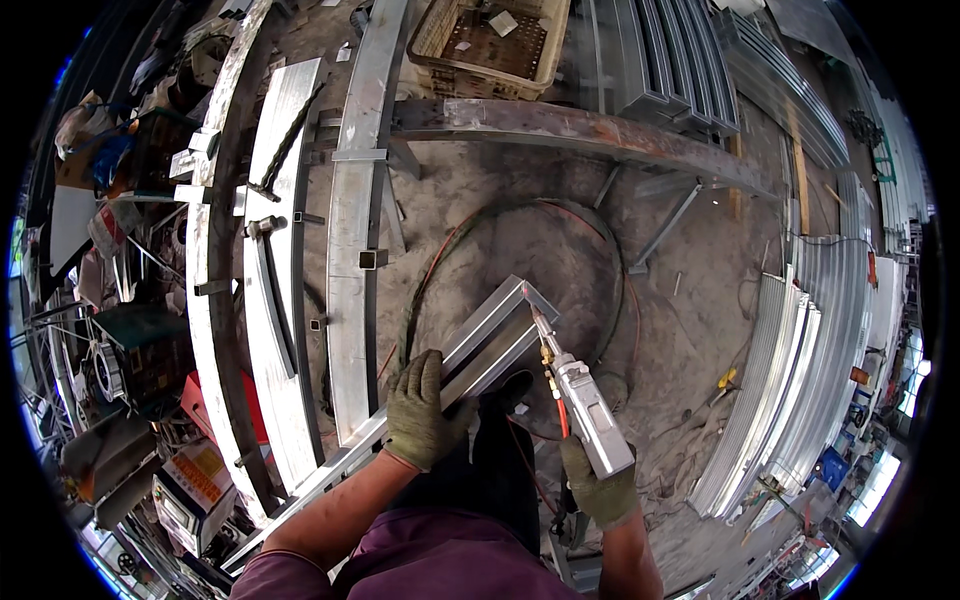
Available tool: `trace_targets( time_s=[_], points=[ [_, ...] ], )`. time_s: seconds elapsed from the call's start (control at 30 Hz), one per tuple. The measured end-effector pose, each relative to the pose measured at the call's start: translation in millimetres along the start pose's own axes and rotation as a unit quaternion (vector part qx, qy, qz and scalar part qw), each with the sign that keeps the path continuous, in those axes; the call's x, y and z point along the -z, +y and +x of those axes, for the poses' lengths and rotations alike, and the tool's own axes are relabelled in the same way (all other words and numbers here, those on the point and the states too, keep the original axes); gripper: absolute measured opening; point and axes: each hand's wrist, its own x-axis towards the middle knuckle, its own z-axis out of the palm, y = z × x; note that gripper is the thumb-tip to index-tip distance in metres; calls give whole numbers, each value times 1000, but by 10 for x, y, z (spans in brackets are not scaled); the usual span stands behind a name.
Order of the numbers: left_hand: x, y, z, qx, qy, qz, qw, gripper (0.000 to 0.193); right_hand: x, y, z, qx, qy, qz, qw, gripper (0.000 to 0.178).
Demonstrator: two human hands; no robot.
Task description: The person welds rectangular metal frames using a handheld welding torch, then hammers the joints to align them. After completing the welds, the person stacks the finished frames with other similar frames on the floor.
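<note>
Olive-green gloves on both hands, and we go first to the left hand [425,410], palm down on a silvery metal profile [490,325]. Its forearm slants up from lower left, fingers pointing forward and lying nearly side by side, thumb angled off to the right. Whether those fingertips curl beneath the metal, I cannot tell from this angle.

Over to the right hand [602,487]! That forearm rises almost straight from the lower edge, and the hand is closed around the rear of a grey handheld torch [592,408], most of its fingers hidden below the body. The torch leans up and to the left, its slim nozzle [541,325] right at the profile's far corner, where a small red spot shows; touching or just short of it, that's too fine to call. An orange hose [562,418] runs back along the torch's left side to the glove.

And the profile itself? It extends from under the left hand, forward and right, its far end well ahead of both gloves and to the left of the right one. Just left of the left glove stands a long steel beam [352,230], and beyond the corner a dark cable [470,222] loops across the dusty floor [690,330].
</note>
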Motion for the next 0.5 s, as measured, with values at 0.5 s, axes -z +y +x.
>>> trace_targets(
  time_s=[0.5],
  points=[
    [5, 1, 3, -8, 5, -3, 1000, 91, -84, 53, 106, 73, 17, -3, 997, 24]
  ],
)
